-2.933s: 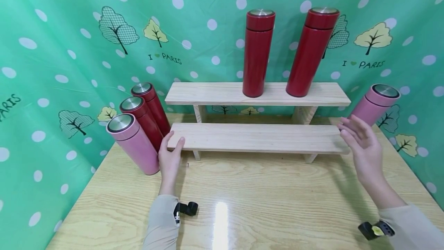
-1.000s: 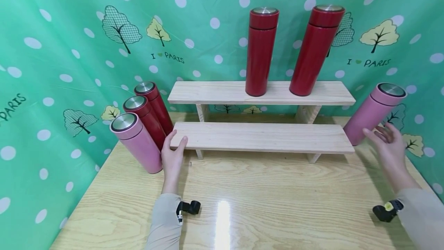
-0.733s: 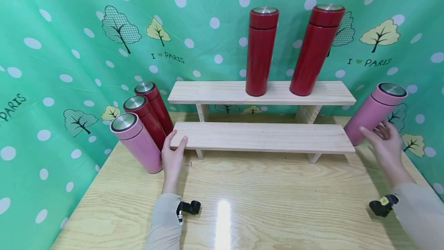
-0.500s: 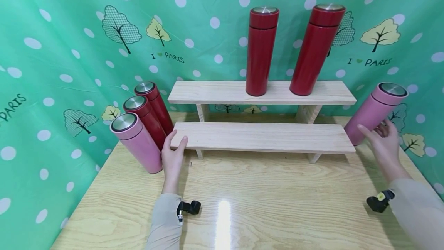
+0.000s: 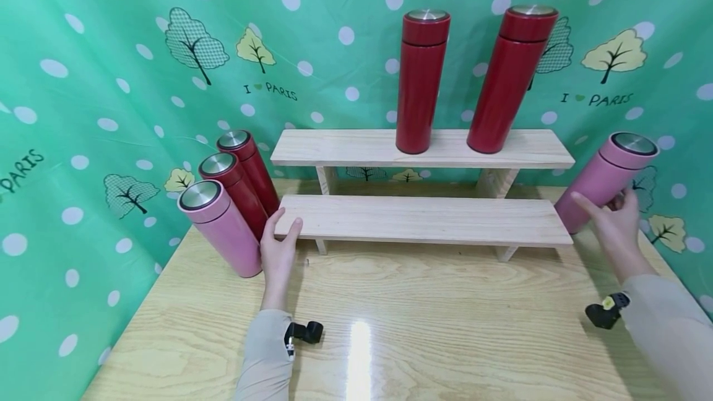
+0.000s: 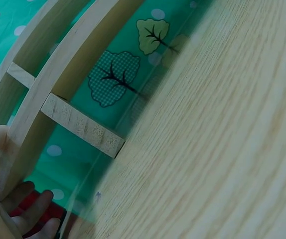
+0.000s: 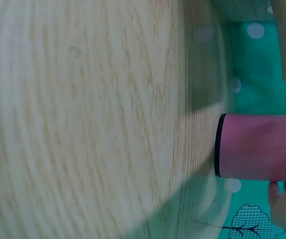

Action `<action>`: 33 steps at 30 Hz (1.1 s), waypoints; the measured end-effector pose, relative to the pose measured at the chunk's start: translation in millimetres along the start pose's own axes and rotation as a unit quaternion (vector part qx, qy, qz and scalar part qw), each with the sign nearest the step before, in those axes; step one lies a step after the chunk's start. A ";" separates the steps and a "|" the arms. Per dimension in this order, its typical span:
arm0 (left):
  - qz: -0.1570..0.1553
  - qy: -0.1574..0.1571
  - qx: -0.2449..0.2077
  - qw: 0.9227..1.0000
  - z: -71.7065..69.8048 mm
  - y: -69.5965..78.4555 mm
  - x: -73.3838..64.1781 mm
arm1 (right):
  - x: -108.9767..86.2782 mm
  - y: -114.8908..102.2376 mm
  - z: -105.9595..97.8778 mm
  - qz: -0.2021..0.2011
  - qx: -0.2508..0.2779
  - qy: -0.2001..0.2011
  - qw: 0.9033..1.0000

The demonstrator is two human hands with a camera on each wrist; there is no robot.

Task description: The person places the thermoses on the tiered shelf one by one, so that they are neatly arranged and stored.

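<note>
At the left end of the lower wooden shelf my left hand grips the board, thumb on top. In the left wrist view its fingers curl below the board's edge. My right hand holds a pink thermos bottle low on its body, thumb across the front and fingers around the right side. That bottle has a steel-topped lid and stands just right of the shelf, base down on the table. In the right wrist view a fingertip meets the side of the bottle, while the thumb is out of frame.
On the upper shelf stand two red thermos bottles, a middle one and a right one. Left of the shelves are a pink bottle and two red bottles. A green patterned cloth hangs behind the wooden table.
My right hand has moved from the lower shelf's right end to the pink bottle, then closed in around it. My left hand stays on the shelf; the view has shifted slightly.
</note>
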State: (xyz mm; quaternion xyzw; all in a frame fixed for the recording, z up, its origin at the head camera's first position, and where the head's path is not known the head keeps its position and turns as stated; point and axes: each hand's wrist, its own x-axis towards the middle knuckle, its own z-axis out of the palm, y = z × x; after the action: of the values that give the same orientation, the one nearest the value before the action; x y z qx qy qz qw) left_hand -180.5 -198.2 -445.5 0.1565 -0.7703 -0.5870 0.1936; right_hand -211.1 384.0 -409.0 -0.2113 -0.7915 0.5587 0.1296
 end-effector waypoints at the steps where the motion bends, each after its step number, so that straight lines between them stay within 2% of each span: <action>1: 0.000 0.001 0.000 1.000 0.1 0.0 0.0 | 0.6 -0.4 0.4 0.000 0.001 0.000 1.000; 17: -0.001 0.002 0.006 1.000 -0.1 1.3 -0.4 | 3.4 -1.8 4.5 -0.016 0.008 0.015 1.000; 25: -0.003 0.004 0.007 1.000 -0.7 0.0 0.4 | 4.5 -6.8 1.0 0.000 -0.003 0.027 1.000; 33: -0.003 -0.003 -0.002 1.000 -0.4 2.5 0.0 | -7.0 -20.0 -4.6 -0.013 0.003 0.040 0.999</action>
State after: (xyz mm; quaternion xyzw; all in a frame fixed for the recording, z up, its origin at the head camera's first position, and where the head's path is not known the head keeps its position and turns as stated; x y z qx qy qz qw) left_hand -180.3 -197.9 -443.0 0.1569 -0.7693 -0.5893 0.1902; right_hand -206.7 378.8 -388.5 -0.2223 -0.7868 0.5506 0.1687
